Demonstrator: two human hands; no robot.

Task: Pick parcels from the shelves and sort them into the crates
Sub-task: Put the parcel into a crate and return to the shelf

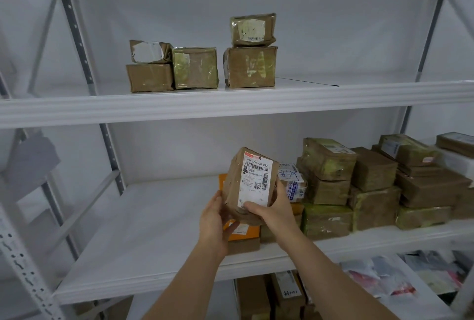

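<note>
A brown cardboard parcel with a white shipping label is held up in front of the middle shelf, tilted with its label facing me. My left hand grips its lower left side. Gripping the lower right corner is my right hand, thumb on the label. Under and behind the parcel lies an orange-topped box. More taped brown parcels are stacked on the same shelf to the right. No crates are in view.
The upper shelf carries several taped parcels. Below the middle shelf stand more boxes and plastic mail bags. Grey perforated uprights frame the shelving on the left. The left half of the middle shelf is bare.
</note>
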